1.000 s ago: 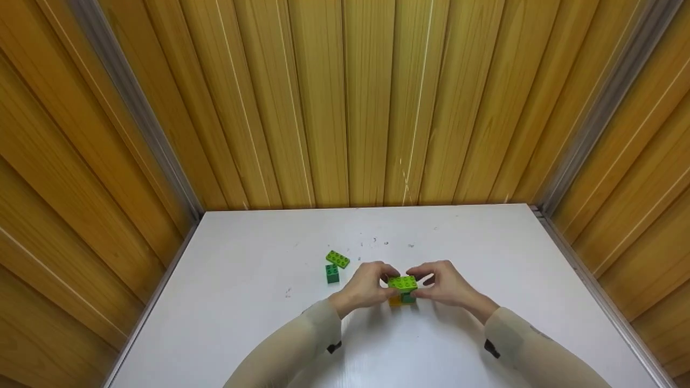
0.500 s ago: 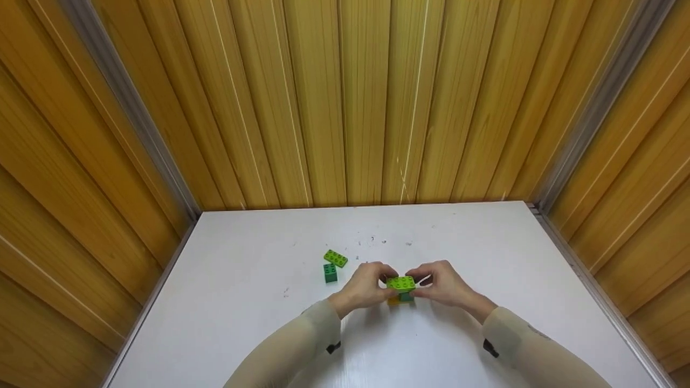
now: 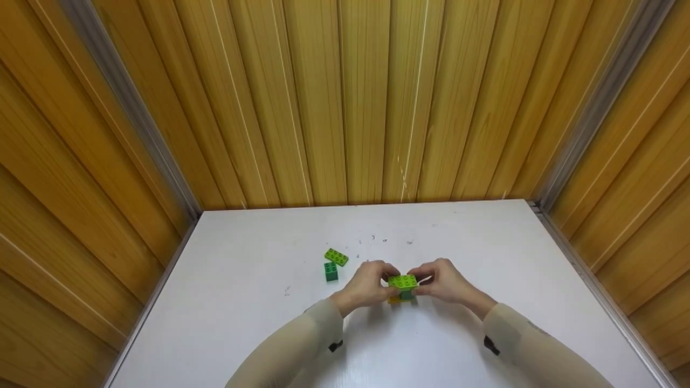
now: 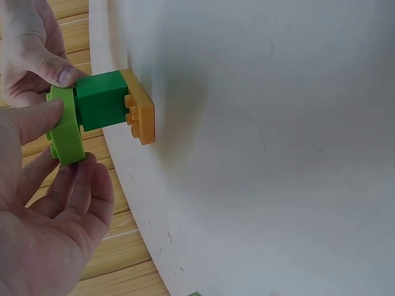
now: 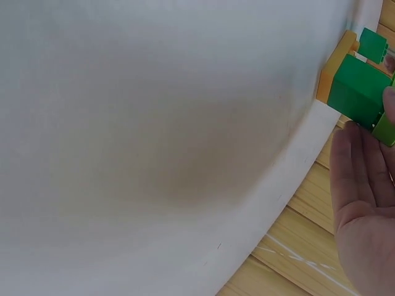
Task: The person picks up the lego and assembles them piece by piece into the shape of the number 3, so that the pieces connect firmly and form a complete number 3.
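Observation:
A lime-green brick (image 3: 403, 282) with studs on top sits over a dark green brick (image 4: 102, 100), which stands on one end of a flat orange brick (image 4: 145, 116) on the table. In the left wrist view a narrow dark gap shows between the lime and dark green bricks. My left hand (image 3: 368, 286) pinches the lime brick between thumb and fingers at its left end. From the other side my right hand (image 3: 444, 282) pinches its right end, thumb on the near face; the right fingers are partly hidden in the head view.
Left of my hands, a loose lime-green brick (image 3: 336, 257) and a small dark green brick (image 3: 331, 272) lie close together on the white table (image 3: 242, 302). Wood-patterned panels (image 3: 366, 108) rise behind the table and along both sides.
Both hands keep their hold on the lime-green brick at the stack. Only a very slight shift of the view and hands shows; the loose bricks stay put.

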The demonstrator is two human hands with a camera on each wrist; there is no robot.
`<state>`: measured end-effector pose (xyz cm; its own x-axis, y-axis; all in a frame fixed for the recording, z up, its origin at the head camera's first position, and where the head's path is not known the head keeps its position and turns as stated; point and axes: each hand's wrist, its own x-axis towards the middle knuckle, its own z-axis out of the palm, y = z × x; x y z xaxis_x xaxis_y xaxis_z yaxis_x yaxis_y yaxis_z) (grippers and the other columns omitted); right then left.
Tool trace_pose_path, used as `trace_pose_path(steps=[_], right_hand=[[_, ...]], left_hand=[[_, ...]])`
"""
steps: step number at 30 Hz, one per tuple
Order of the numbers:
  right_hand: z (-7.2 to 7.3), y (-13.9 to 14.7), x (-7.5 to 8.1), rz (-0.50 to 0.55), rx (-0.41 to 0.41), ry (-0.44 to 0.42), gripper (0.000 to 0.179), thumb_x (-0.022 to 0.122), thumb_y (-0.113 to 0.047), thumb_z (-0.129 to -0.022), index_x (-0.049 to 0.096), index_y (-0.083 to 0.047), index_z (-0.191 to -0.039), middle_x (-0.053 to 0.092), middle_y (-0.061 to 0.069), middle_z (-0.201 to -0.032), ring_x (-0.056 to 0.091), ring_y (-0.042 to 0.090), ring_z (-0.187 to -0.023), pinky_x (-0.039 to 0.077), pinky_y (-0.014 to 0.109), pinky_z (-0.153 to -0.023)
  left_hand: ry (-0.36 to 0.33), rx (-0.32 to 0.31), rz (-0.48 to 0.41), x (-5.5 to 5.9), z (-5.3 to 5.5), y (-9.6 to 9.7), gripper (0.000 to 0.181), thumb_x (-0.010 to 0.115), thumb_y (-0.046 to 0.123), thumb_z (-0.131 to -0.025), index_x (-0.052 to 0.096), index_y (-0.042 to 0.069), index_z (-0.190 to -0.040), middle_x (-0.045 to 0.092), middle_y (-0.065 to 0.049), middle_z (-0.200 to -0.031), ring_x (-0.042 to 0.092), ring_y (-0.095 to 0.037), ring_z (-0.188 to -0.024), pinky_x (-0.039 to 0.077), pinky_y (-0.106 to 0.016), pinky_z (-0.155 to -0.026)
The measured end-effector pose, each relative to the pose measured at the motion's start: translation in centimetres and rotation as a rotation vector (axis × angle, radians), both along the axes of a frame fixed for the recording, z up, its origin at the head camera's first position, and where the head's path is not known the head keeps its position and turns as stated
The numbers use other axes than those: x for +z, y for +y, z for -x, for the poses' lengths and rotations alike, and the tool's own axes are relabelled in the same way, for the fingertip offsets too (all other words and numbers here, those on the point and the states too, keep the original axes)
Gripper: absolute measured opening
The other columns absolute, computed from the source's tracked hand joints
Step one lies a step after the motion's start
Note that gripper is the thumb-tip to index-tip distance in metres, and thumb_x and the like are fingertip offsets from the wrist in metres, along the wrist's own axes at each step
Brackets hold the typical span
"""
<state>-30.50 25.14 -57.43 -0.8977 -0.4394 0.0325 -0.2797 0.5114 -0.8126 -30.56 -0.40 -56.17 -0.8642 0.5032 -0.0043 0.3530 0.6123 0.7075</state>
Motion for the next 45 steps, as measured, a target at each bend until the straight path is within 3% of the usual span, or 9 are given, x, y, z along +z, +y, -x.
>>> trace_pose_path(steps=[10, 17, 26, 31, 36, 41, 45], right_hand=[[0.4, -0.1, 0.1, -0.015, 0.019, 0.022, 0.033, 0.092, -0.006, -0.090, 0.086, -0.005, -0.122, 0.086, 0.015, -0.122, 0.081, 0.035, -0.114, 0.069, 0.043, -0.098], [0.6, -0.3, 0.2, -0.033, 0.028, -0.032, 0.032, 0.091, -0.007, -0.092, 0.086, -0.007, -0.124, 0.086, 0.014, -0.120, 0.083, 0.034, -0.111, 0.069, 0.036, -0.094], [0.1, -0.6, -0.4, -0.053, -0.006, 0.026, 0.031, 0.091, -0.007, -0.092, 0.087, -0.013, -0.123, 0.086, 0.008, -0.122, 0.079, 0.019, -0.108, 0.068, 0.029, -0.092], [0.2, -0.4, -0.7, -0.013, 0.024, 0.055, 0.030, 0.092, -0.008, -0.092, 0.086, -0.008, -0.122, 0.086, 0.012, -0.120, 0.082, 0.025, -0.107, 0.069, 0.033, -0.092], [0.4, -0.4, -0.6, -0.017, 0.049, 0.082, 0.030, 0.091, -0.008, -0.092, 0.086, -0.007, -0.121, 0.086, 0.013, -0.118, 0.083, 0.033, -0.108, 0.070, 0.046, -0.095], [0.4, -0.4, -0.5, -0.029, 0.056, 0.083, 0.030, 0.091, -0.006, -0.092, 0.086, -0.007, -0.121, 0.086, 0.012, -0.118, 0.083, 0.032, -0.108, 0.070, 0.043, -0.095], [0.4, -0.3, -0.5, -0.035, 0.051, 0.075, 0.030, 0.091, -0.007, -0.092, 0.086, -0.006, -0.122, 0.086, 0.013, -0.119, 0.083, 0.031, -0.109, 0.070, 0.039, -0.095]], left_hand=[[-0.017, 0.037, 0.011, 0.3, -0.1, 0.2, 0.031, 0.087, 0.019, -0.097, 0.084, 0.016, -0.128, 0.077, 0.005, -0.118, 0.067, -0.010, -0.109, 0.059, -0.038, -0.108], [-0.058, 0.050, 0.009, 0.4, -0.2, 0.3, 0.030, 0.087, 0.018, -0.097, 0.084, 0.015, -0.127, 0.078, 0.004, -0.116, 0.068, -0.013, -0.108, 0.061, -0.037, -0.109], [-0.058, 0.074, 0.020, 0.2, -0.3, 0.4, 0.029, 0.086, 0.015, -0.098, 0.083, 0.017, -0.127, 0.077, 0.005, -0.116, 0.067, -0.014, -0.111, 0.059, -0.040, -0.114], [0.018, 0.043, 0.046, 0.1, -0.3, 0.3, 0.028, 0.086, 0.013, -0.097, 0.084, 0.014, -0.126, 0.077, 0.003, -0.116, 0.069, -0.014, -0.110, 0.059, -0.037, -0.107], [-0.004, 0.032, 0.032, 0.2, -0.3, 0.1, 0.030, 0.085, 0.015, -0.099, 0.084, 0.015, -0.129, 0.077, 0.004, -0.119, 0.070, -0.016, -0.114, 0.060, -0.037, -0.108], [-0.005, 0.006, 0.043, 0.2, -0.1, -0.2, 0.032, 0.083, 0.019, -0.102, 0.083, 0.018, -0.133, 0.078, 0.006, -0.124, 0.069, -0.013, -0.117, 0.059, -0.039, -0.113], [0.017, -0.011, 0.057, 0.5, -0.1, -0.6, 0.033, 0.083, 0.020, -0.102, 0.082, 0.017, -0.135, 0.079, 0.004, -0.126, 0.071, -0.018, -0.120, 0.059, -0.039, -0.112]])
